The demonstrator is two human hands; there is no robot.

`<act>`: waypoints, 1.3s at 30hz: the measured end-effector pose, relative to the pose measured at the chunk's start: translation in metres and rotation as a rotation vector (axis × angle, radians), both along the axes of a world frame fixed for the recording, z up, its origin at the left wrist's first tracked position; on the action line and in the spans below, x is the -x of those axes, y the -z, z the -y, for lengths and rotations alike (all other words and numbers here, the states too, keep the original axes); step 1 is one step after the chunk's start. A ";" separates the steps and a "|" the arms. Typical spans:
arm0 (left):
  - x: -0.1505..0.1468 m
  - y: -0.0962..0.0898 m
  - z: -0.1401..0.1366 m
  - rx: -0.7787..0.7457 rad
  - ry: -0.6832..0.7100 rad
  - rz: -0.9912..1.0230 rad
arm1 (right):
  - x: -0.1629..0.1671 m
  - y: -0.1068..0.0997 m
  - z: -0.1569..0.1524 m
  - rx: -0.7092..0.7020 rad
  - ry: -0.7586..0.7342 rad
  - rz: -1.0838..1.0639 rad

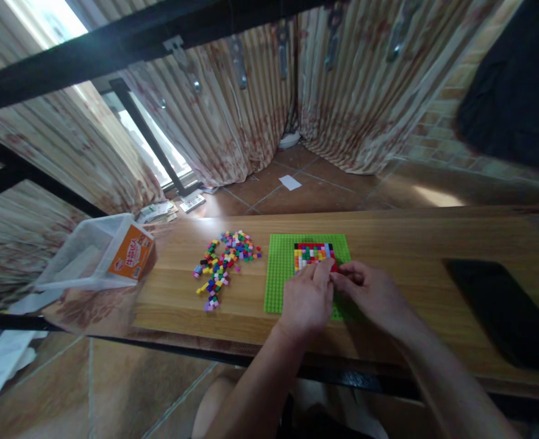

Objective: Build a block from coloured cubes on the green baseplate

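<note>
A clear tub (84,253) is lying tipped at nine o'clock, its orange label unreadable. Loose bricks (224,261) are sitting beside the green baseplate (281,274). The left hand (306,299) and right hand (374,294) are pinching together over a red brick (334,267), mostly hidden. A dark slab (502,311) is lying at three o'clock.

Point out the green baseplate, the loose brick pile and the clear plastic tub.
green baseplate (279,274), head view, bare left part
loose brick pile (224,262), head view, pile's middle
clear plastic tub (86,256), head view, side wall
</note>
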State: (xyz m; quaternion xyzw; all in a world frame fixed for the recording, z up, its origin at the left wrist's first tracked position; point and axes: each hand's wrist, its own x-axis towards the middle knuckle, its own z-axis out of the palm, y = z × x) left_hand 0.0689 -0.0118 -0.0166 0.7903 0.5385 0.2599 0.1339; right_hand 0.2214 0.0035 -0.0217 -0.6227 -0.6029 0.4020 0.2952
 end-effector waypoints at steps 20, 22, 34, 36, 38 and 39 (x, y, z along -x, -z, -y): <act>0.098 -0.015 -0.015 0.099 -0.539 0.032 | -0.007 0.003 -0.003 -0.018 0.078 0.110; 0.113 -0.017 -0.016 0.176 -0.639 -0.092 | -0.006 0.002 -0.004 -0.021 0.085 0.131; 0.125 -0.014 -0.017 0.281 -0.677 -0.316 | 0.004 0.000 -0.008 -0.041 0.090 0.193; 0.125 -0.016 -0.018 0.295 -0.678 -0.329 | 0.004 -0.001 -0.008 -0.046 0.088 0.192; 0.126 -0.017 -0.018 0.301 -0.670 -0.325 | 0.004 -0.002 -0.008 -0.049 0.087 0.190; 0.126 -0.017 -0.018 0.300 -0.664 -0.315 | 0.005 -0.003 -0.007 -0.049 0.086 0.190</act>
